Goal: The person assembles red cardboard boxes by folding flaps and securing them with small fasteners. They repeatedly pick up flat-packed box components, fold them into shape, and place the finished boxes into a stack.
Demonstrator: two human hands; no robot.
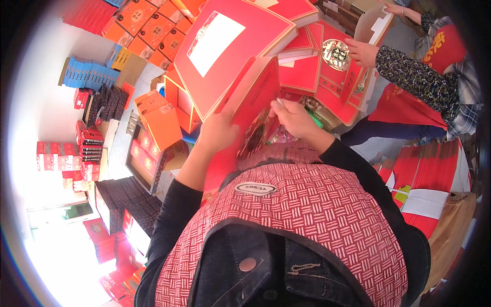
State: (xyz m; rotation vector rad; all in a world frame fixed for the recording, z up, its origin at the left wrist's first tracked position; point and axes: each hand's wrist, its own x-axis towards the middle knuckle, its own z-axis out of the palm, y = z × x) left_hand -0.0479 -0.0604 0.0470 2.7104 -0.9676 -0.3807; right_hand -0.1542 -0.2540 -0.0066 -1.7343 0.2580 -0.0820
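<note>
Red case (258, 92) in both hands, mid-handling at the edge

Going with the head view, the only one on offer, clock read from its middle.

Held tilted up at 12 o'clock, right in front of the red-and-white patterned apron (307, 215). Grasped along its 8 o'clock edge by the left hand (220, 130), with fingers wrapped round pretty firmly. Met at its 4 o'clock edge by the right hand (295, 118), with fingers curled in and tips bunched close together. Can't tell whether pinching the rim, pinching something small or just pressing there.

Overlapped at 11 o'clock by a big red box (245, 51) with a white panel; can't tell if touching. Over at 10 o'clock, an orange box (158, 120). Out between 1 and 2 o'clock, a co-worker's hand (362, 52) near a gold emblem (336, 55).

As for the step, probably steadying with the left while working the edge with the right. From here, would call for a solid left hold, a light right-hand touch, and some care around that big box.
</note>
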